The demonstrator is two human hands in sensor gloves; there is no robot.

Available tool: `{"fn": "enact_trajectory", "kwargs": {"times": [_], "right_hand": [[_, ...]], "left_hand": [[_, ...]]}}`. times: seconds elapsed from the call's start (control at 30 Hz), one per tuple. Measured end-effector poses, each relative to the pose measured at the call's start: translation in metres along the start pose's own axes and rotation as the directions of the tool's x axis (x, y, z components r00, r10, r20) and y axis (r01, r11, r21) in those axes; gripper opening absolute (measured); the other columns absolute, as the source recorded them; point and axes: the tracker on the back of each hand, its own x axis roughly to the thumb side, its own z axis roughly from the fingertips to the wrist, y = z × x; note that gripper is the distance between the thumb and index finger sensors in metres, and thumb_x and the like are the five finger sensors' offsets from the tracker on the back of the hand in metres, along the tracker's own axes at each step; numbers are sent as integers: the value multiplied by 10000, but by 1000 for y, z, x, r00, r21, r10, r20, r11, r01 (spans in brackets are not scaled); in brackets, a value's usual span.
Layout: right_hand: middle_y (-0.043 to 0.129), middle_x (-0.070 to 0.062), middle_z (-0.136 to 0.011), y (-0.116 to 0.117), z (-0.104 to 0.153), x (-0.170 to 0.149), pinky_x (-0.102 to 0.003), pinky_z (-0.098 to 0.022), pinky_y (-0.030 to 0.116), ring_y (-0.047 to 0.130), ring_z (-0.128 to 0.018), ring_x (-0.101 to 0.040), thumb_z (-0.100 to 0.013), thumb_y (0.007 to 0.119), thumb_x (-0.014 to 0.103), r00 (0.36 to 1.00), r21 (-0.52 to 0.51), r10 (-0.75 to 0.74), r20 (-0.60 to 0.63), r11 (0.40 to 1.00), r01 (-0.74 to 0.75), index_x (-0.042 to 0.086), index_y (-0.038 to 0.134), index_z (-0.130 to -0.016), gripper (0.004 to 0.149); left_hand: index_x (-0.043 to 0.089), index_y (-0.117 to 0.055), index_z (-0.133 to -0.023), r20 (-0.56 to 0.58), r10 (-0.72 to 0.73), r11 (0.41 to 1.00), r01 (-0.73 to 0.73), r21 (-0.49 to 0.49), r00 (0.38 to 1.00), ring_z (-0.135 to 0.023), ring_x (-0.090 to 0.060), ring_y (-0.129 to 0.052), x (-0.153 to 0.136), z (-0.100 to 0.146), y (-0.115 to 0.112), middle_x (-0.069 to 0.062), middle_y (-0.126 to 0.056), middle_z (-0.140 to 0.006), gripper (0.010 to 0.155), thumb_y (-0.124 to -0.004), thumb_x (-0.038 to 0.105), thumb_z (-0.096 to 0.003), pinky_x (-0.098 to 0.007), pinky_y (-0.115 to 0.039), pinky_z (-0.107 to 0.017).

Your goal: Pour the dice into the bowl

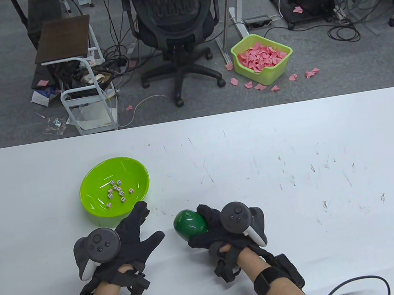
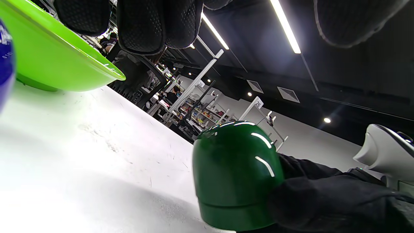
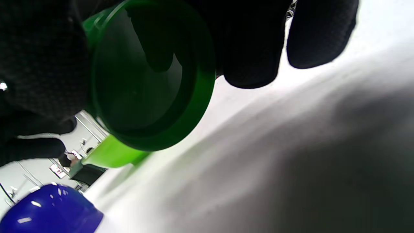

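Note:
A lime green bowl (image 1: pixel 114 187) sits on the white table with several small dice (image 1: pixel 117 192) in it. My left hand (image 1: pixel 135 229) lies open just in front of the bowl, fingers spread toward its near rim and holding nothing that shows. My right hand (image 1: pixel 202 227) grips a dark green cup (image 1: pixel 189 224), tipped over with its rounded bottom pointing left. In the right wrist view the cup's mouth (image 3: pixel 145 90) faces the camera and looks empty. In the left wrist view the cup (image 2: pixel 236 174) stands rim-down beside the bowl (image 2: pixel 48 58).
A blue rounded cup (image 3: pixel 48 210) shows low in the right wrist view and at the left edge of the left wrist view (image 2: pixel 5 58); the table view hides it. An office chair (image 1: pixel 175 18) and a green bin of pink paper (image 1: pixel 261 58) stand on the floor beyond the table.

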Motion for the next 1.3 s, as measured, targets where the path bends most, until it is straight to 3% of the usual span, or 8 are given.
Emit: {"fn": "enact_trajectory", "kwargs": {"times": [0.27, 0.67, 0.83, 0.97, 1.13, 1.3], "right_hand": [[769, -218, -1011, 13, -3, 7, -661, -569, 734, 887, -694, -443, -296, 998, 529, 993, 27, 118, -2, 993, -118, 43, 589, -1017, 961], [756, -242, -1015, 8, 1, 11, -681, -566, 717, 877, -723, -474, -277, 1013, 480, 962, 105, 270, 31, 957, -272, 26, 564, -1027, 985], [728, -275, -1000, 11, 1, 7, -719, -588, 648, 825, -730, -470, -278, 1016, 468, 955, 169, 296, 26, 940, -296, -9, 501, -1041, 1037], [742, -265, -985, 12, 0, 7, -755, -599, 588, 798, -738, -480, -267, 1016, 494, 945, 177, 327, 23, 929, -326, 9, 546, -1023, 1014], [638, -285, -1053, 13, 2, -1, -820, -598, 453, 583, -890, -610, -258, 1015, 508, 940, 183, 341, -8, 925, -334, 36, 563, -1021, 1004], [477, -311, -1119, 13, 5, -10, -842, -592, 349, 409, -931, -662, -257, 1014, 510, 941, 203, 332, -68, 928, -313, 95, 552, -1034, 995]], "left_hand": [[245, -338, -1121, -3, 15, 1000, -15, -10, 1000, -994, -405, -705, -1, 0, -1, -137, -615, -1125, 934, -737, 716, -420, -633, -619, -736], [241, -335, -1122, -14, 22, 999, -22, -37, 1000, -1005, -409, -687, -1, -1, -2, -137, -604, -1130, 937, -739, 714, -421, -639, -601, -744], [241, -328, -1122, -15, 22, 999, -22, -47, 1000, -1012, -410, -677, -1, -2, -2, -134, -600, -1133, 939, -740, 712, -421, -642, -590, -749], [240, -325, -1122, -17, 23, 998, -24, -54, 1000, -1016, -411, -671, -1, -2, -3, -133, -597, -1135, 941, -740, 712, -421, -643, -584, -751], [237, -324, -1122, -12, 24, 998, -24, -59, 1000, -1017, -413, -666, -1, -2, -3, -137, -594, -1135, 943, -742, 710, -422, -647, -579, -751], [236, -319, -1122, -9, 23, 998, -24, -63, 1000, -1021, -413, -659, -1, -3, -4, -135, -590, -1137, 946, -742, 710, -422, -648, -572, -754]]}}
